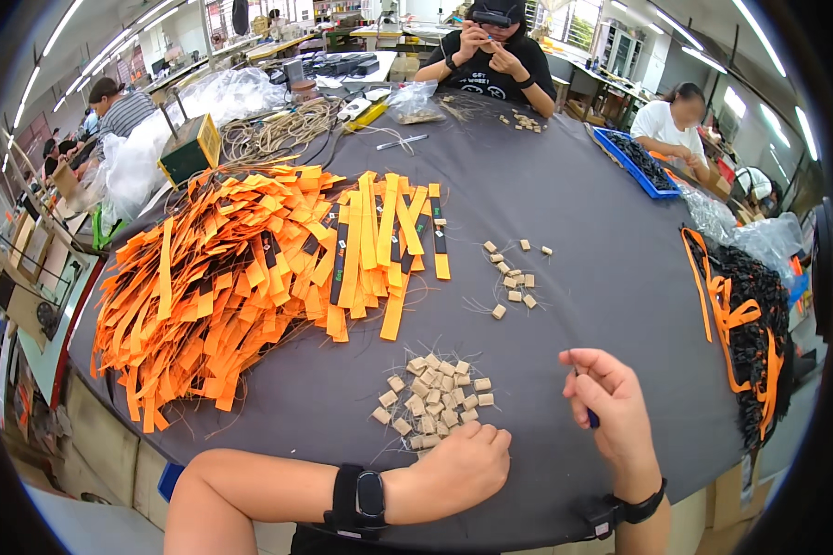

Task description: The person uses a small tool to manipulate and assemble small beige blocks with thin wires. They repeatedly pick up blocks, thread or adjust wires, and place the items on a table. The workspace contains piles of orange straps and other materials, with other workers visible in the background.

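Beside the near edge of a pile of small beige blocks with thin threads [435, 393], my left hand [463, 467] rests low over the table, fingers curled under. What those fingers hold, if anything, is hidden. My right hand [606, 398] is raised to the right of the pile, fingers closed around a slim tool with a dark blue handle [593, 419]; its tip is too small to make out. Farther off lie several more beige blocks [514, 277] in a loose group. A big heap of orange strips with black sections [241, 277] covers the table's left side.
The dark grey table [611, 231] has a curved edge. Black parts with orange straps [745, 314] lie at right, near a blue tray [639, 166]. Coiled cord [282, 129], a green-and-yellow box [190, 148] and a pen [403, 143] sit farther back. A co-worker [495, 55] faces me across the table.
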The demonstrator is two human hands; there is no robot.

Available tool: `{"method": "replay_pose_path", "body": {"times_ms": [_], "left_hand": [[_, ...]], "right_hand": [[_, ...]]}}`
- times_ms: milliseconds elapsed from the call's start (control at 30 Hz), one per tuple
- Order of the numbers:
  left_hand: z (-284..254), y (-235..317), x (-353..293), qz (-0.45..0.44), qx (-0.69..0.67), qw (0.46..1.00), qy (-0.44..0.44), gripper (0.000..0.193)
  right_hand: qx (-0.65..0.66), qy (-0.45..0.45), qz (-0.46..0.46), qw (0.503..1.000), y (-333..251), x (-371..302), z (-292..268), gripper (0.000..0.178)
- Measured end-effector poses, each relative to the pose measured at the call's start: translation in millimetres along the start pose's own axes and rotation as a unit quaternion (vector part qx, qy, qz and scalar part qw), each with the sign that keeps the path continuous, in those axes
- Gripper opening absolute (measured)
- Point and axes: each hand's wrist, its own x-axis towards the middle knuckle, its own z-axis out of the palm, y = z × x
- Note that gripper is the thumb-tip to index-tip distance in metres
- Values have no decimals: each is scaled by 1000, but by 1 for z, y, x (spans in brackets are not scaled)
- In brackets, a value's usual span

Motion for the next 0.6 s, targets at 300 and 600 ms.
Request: {"method": "replay_pose_path", "body": {"times_ms": [300,600], "left_hand": [[-34,-49,-24,-138,-618,772,54,25],[1,-70,-68,-159,-948,245,126,33]], "right_hand": [[-67,21,-91,993,-23,-19,59,38],[-385,12,-306,871,25,-18,101,43]]}}
